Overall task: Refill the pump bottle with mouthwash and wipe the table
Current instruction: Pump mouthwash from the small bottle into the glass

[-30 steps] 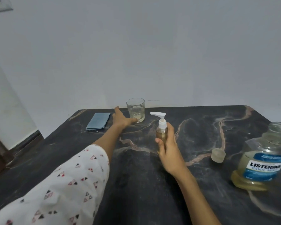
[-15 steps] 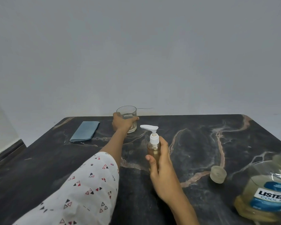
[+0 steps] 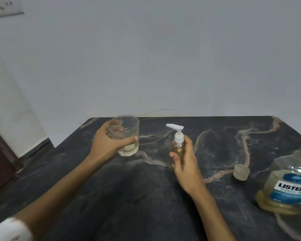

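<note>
1. Two hands work over the dark marbled table (image 3: 146, 206).
2. Left hand (image 3: 108, 145) wraps its fingers round a clear glass (image 3: 127, 136), lifted and tilted near the far left corner; a little pale liquid sits at its bottom.
3. Right hand (image 3: 186, 164) grips the pump bottle (image 3: 177, 146), upright near the table's middle, pump head on, amber liquid inside.
4. Toward the right edge stands the uncapped mouthwash bottle (image 3: 288, 186), with its translucent cap (image 3: 241, 172) just beside it.
</note>
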The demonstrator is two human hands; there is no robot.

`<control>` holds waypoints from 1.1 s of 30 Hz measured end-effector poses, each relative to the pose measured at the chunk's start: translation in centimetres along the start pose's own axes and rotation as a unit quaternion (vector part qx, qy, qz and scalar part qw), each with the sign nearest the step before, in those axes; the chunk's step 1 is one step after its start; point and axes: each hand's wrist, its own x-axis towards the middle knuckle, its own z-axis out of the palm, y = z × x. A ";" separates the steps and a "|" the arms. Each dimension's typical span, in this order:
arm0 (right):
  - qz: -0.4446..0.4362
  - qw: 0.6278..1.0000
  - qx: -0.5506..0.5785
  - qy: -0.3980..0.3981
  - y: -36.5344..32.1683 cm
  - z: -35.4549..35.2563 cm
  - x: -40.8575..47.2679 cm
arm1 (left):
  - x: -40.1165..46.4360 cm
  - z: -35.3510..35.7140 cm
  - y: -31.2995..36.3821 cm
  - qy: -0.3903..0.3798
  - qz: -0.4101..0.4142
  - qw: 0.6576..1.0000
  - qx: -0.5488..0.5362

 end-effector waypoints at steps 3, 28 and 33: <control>-0.010 1.000 -0.011 -0.013 -0.4 0.1 -0.2 | -4.4 -3.7 0.6 -0.013 -0.007 1.000 -0.008; -0.131 0.989 -0.058 -0.043 -2.3 1.5 -2.3 | -16.5 -5.6 -4.4 0.087 -0.050 0.990 -0.096; -0.146 0.988 -0.024 -0.048 -3.1 1.7 -2.6 | -16.3 -5.0 -4.8 0.090 -0.049 0.988 -0.111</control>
